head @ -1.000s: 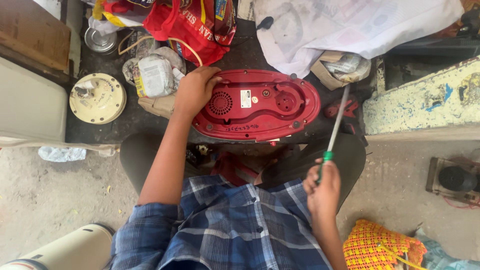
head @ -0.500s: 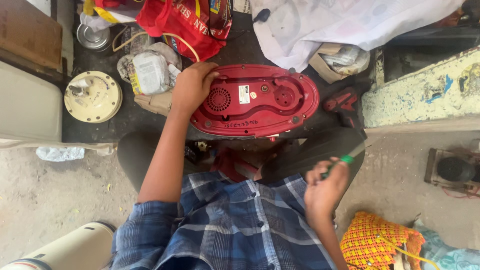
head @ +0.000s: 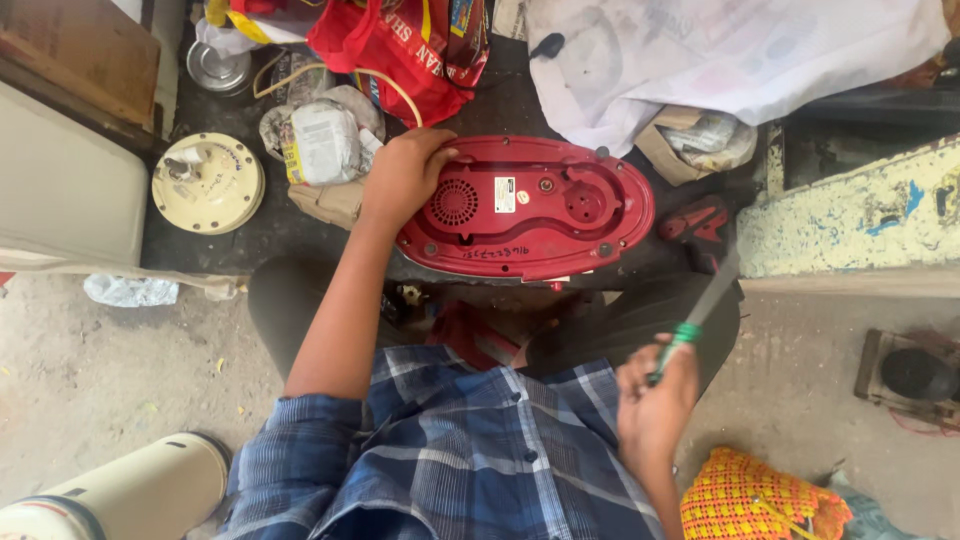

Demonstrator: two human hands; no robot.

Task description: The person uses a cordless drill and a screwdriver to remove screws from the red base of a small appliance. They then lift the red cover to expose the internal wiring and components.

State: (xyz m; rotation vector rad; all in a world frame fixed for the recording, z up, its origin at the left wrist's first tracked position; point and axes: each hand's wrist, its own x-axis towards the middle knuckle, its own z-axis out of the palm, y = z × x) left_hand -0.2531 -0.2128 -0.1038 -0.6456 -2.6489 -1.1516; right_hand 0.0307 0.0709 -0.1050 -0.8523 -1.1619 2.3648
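A red oval appliance base (head: 540,205) lies upside down on the dark work surface (head: 240,235), its vent grille and screw holes facing up. My left hand (head: 400,175) rests flat on its left end, fingers over the rim. My right hand (head: 655,405) is lower right, over my lap, closed around a screwdriver (head: 695,320) with a green collar. Its shaft points up and to the right and looks blurred. The tip is clear of the red base.
A round cream part (head: 208,183) and a wrapped bundle (head: 325,140) lie left of the base. A red bag (head: 400,45) and white cloth (head: 720,55) sit behind it. A cream cylinder (head: 120,495) stands lower left, an orange woven item (head: 760,500) lower right.
My right hand has drawn the screwdriver back from the red base and down toward my lap. My left hand stays on the base's left end.
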